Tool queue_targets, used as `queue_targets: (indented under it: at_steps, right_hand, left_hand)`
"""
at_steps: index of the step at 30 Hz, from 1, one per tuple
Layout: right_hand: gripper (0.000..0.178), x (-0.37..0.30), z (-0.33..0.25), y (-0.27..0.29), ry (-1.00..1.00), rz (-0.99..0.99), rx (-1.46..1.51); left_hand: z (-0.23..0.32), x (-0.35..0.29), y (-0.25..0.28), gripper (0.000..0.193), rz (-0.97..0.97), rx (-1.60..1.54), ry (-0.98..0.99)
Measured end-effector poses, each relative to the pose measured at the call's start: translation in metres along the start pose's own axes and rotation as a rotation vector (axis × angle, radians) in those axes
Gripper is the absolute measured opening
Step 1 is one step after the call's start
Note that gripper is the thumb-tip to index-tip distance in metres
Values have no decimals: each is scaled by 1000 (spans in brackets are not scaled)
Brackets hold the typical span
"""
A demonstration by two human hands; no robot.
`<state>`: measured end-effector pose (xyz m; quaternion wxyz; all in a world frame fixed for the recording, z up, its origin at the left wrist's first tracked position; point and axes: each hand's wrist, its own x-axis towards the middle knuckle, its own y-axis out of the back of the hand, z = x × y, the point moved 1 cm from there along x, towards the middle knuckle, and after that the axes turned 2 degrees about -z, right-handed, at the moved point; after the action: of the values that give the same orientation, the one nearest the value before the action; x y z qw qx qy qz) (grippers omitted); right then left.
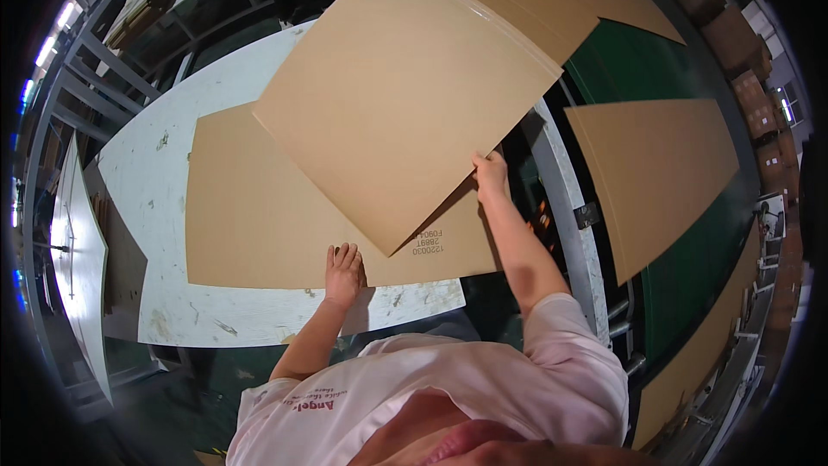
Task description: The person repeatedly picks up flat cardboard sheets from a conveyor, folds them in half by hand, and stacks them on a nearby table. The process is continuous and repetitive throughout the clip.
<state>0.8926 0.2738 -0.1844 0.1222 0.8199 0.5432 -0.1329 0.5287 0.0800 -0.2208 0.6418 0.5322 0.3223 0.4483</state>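
A large brown cardboard sheet (405, 103) is held tilted, turned at an angle over a second cardboard sheet (259, 198). My right hand (490, 174) is closed on the upper sheet's right edge, with the thumb showing on top. Near the front edge of the lower sheet, my left hand (343, 272) lies flat with its fingers stretched out. Dark print shows on the lower sheet beside the upper sheet's near corner. Most of the lower sheet's far part is hidden under the upper one.
The lower sheet lies on a scuffed white table (147, 207). To the right, past a metal rail (565, 173), a green conveyor belt (690, 242) carries more cardboard sheets (664, 173). Stacked brown cartons (733, 43) line the far right. A metal frame (103, 60) stands at the left.
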Motion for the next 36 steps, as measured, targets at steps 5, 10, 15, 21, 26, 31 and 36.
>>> queue_targets:
  at_steps: [5,10,15,21,26,31,36]
  right_hand:
    - [60,97,32,-28,-32,396,-192]
    - [53,194,6,-39,-78,152,126]
    - [30,251,-11,-54,-287,133,-103]
    - [33,322,-14,-56,-114,207,220]
    - [23,314,-77,-60,19,-128,679]
    - [26,242,-162,-62,307,37,456]
    - [28,112,-160,-25,207,-71,627]
  left_hand:
    - [1,1,8,37,-24,2,15]
    - [1,-8,5,44,-17,-37,64]
    - [9,-4,9,53,-44,-55,123]
    - [20,7,12,46,-45,-69,188]
    - [22,0,12,40,-27,-50,202]
    - [18,-6,10,39,-5,-63,180]
    - [8,-6,5,35,104,-86,106]
